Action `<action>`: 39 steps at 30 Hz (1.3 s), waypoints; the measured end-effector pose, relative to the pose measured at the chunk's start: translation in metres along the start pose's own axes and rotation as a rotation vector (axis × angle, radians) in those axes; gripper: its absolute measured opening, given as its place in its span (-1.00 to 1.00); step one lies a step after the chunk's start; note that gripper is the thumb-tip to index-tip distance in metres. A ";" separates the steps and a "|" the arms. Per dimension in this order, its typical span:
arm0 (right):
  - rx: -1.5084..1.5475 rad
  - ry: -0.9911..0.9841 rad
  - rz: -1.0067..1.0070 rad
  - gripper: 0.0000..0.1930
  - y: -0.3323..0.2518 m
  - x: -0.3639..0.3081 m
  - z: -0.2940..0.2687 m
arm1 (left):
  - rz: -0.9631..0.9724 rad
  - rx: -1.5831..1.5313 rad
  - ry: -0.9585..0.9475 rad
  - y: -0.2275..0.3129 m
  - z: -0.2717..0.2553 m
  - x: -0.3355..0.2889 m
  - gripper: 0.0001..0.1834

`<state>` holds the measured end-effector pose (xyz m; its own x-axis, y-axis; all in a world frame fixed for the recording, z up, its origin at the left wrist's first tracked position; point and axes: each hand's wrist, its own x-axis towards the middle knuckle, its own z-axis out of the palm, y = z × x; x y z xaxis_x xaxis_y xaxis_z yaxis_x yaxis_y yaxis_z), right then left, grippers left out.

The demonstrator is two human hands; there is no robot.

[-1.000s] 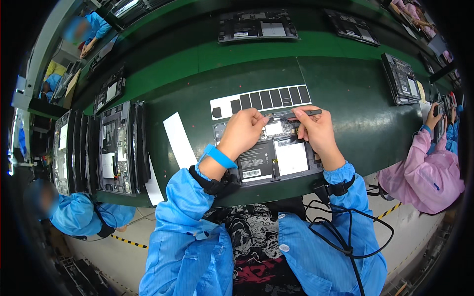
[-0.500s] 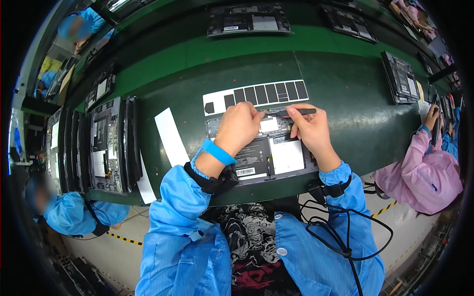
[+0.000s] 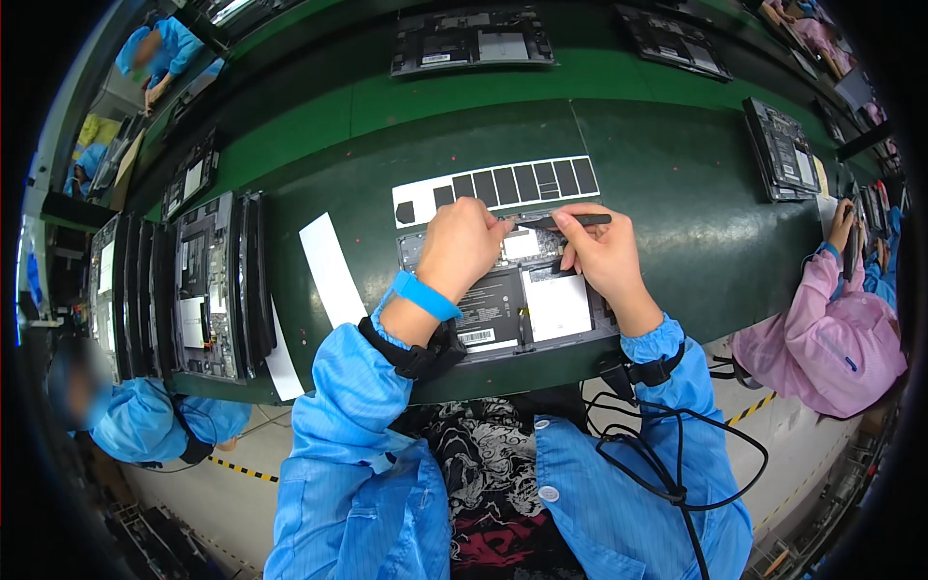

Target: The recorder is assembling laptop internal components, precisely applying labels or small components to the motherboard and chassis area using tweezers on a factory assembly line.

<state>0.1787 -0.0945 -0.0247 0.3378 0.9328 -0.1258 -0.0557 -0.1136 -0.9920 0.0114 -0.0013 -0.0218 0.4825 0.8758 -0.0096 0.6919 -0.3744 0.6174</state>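
An opened laptop base [image 3: 527, 304] lies on the green bench in front of me, its boards and a white label showing. My left hand [image 3: 464, 246] rests on its upper left part, fingers curled down onto the board. In my right hand [image 3: 601, 253] I grip a black pen-like tool [image 3: 565, 221], held level with its tip pointing left toward my left fingertips. Just beyond the base lies a white strip with several black rectangular pads [image 3: 498, 186].
A white paper strip [image 3: 331, 271] lies left of the base. Several open laptop bases [image 3: 184, 285] stand stacked at the left. More bases lie at the back [image 3: 472, 41] and right [image 3: 781, 150]. Workers sit at the left [image 3: 135, 425] and right [image 3: 851, 329].
Both hands stay on the base with the tool; the view has shifted slightly, nothing else visibly moved.
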 end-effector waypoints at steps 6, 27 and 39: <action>0.080 0.068 -0.073 -0.76 0.005 0.001 -0.005 | -0.206 0.140 -0.291 0.015 -0.024 0.016 -0.52; -0.256 -0.204 -0.356 -0.84 0.003 -0.097 0.117 | -0.003 0.220 0.343 -0.103 -0.068 -0.228 -0.43; -0.513 -0.149 -0.412 -0.84 0.030 -0.079 0.166 | 0.077 0.342 0.268 -0.108 -0.057 -0.221 -0.36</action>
<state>-0.0062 -0.1148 -0.0425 0.1009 0.9677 0.2311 0.5154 0.1478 -0.8441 -0.2002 -0.1368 -0.0410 0.4142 0.8728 0.2582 0.8193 -0.4811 0.3119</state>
